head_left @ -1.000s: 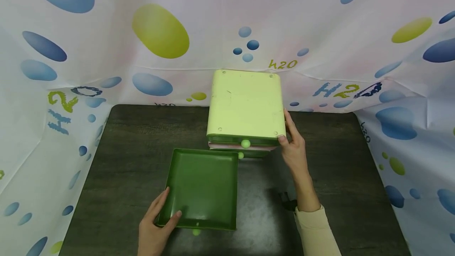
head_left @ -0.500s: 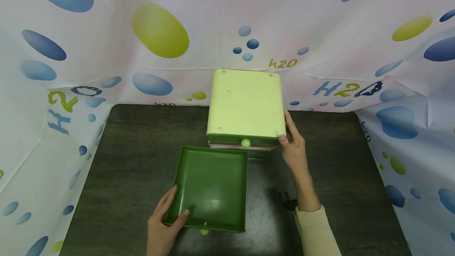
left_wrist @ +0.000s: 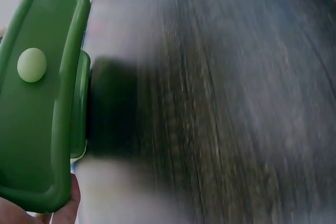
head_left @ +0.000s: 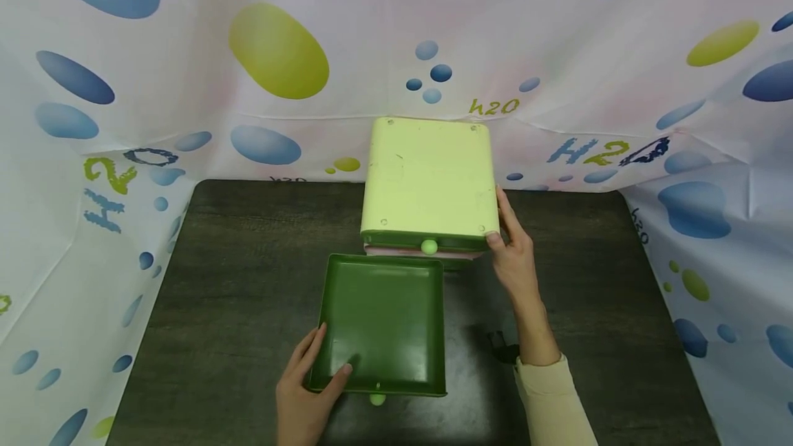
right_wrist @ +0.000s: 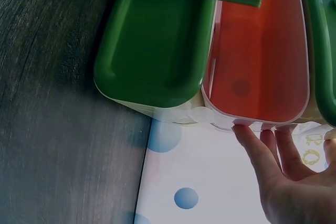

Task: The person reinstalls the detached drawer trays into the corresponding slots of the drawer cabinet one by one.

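Note:
My left hand [head_left: 310,391] grips the left wall of a dark green drawer [head_left: 396,322], thumb inside and fingers outside. A round light green knob [left_wrist: 31,65] sits on its front, and nothing lies inside. Just behind stands a pale yellow drawer cabinet [head_left: 432,177]. Its middle slot [right_wrist: 257,61] is open and orange-red inside, between two green drawer fronts [right_wrist: 152,51]. In the right wrist view, the held drawer's back corner is near the slot; I cannot tell whether they touch. Fairly straight fingers of my right hand [head_left: 515,260] press the cabinet's right side, thumb at the front corner.
The cabinet and drawer are over a dark wood-look table [head_left: 235,281]. A white patterned sheet [head_left: 347,33] hangs behind and at both sides. Close to my right wrist is a small dark object [head_left: 504,349], partly hidden.
My left hand has carried the green drawer to the right, so it is more in line with the cabinet's front. The right hand and cabinet have stayed in place.

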Demonstrator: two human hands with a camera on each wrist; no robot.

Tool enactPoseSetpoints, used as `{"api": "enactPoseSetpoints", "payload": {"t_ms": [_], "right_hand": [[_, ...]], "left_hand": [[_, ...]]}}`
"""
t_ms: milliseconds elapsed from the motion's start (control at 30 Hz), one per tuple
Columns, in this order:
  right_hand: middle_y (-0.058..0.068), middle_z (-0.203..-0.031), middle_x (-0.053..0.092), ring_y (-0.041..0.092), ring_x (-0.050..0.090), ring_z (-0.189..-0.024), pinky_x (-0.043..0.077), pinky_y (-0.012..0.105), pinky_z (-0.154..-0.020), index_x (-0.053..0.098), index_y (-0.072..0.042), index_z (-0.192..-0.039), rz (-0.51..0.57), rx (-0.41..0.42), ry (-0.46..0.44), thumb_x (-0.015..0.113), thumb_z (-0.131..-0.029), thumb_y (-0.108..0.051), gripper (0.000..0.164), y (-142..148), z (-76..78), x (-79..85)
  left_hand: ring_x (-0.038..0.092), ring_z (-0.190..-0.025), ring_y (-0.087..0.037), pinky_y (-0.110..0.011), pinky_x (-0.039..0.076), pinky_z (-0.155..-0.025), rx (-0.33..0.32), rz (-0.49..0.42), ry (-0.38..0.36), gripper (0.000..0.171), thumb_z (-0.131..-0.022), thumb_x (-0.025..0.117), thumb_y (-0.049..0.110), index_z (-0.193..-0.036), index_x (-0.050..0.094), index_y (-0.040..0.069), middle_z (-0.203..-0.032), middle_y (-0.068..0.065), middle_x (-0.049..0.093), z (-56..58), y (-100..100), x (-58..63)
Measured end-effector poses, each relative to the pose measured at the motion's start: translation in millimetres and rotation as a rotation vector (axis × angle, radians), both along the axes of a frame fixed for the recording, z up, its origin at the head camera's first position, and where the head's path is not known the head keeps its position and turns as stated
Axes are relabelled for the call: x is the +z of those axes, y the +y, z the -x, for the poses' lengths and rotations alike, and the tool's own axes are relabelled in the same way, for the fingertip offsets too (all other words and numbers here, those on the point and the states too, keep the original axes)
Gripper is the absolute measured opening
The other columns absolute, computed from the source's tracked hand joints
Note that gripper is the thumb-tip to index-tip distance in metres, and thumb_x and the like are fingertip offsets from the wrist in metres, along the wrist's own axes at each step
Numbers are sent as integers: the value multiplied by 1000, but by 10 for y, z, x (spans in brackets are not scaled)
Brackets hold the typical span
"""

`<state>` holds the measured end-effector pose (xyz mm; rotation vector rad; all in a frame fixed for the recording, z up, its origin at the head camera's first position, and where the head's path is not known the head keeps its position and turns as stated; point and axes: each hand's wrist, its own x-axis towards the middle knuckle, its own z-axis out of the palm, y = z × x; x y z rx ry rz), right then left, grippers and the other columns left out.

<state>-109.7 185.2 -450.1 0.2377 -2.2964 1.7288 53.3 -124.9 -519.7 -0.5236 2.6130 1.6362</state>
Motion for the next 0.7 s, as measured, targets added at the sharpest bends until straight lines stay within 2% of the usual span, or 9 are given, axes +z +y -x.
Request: {"api": "enactPoseSetpoints", "payload": {"t_ms": [233, 333, 433, 533, 700], "right_hand": [[18, -155, 37, 35, 43, -131, 37, 21, -92, 28, -7, -157, -1, 10, -5, 52, -89, -65, 92, 5, 2, 7], [19, -156, 36, 36, 42, -132, 37, 21, -92, 28, -6, -157, 7, 17, -9, 53, -89, -64, 93, 4, 0, 12], [19, -156, 36, 37, 41, -133, 37, 21, -93, 27, -6, -157, 11, 23, -14, 53, -89, -64, 93, 5, -3, 16], [18, -157, 34, 37, 39, -136, 36, 20, -96, 27, -5, -157, 17, 28, -13, 53, -89, -63, 93, 9, 2, 20], [18, -158, 33, 38, 36, -139, 34, 20, -100, 27, -4, -156, 20, 33, -10, 53, -89, -63, 94, 15, 7, 16]], "left_hand": [[55, -124, -34, -46, 53, -85, 1, -24, 5, 71, -80, 85, 31, -144, 54, 31, -144, -5, 51, -19, 93, -16], [55, -124, -34, -46, 54, -84, 13, -54, -4, 71, -80, 85, 33, -144, 54, 32, -145, -5, 50, -13, 114, 0], [53, -126, -36, -50, 53, -85, 23, -65, -3, 70, -81, 84, 36, -144, 53, 34, -146, -7, 49, -4, 140, 27], [52, -127, -37, -54, 52, -87, 25, -62, 25, 70, -81, 84, 33, -144, 54, 33, -145, -8, 50, 3, 176, 39], [56, -124, -34, -46, 55, -84, 7, -54, 68, 72, -79, 86, 27, -143, 55, 31, -144, -5, 51, -1, 247, 26]]}}
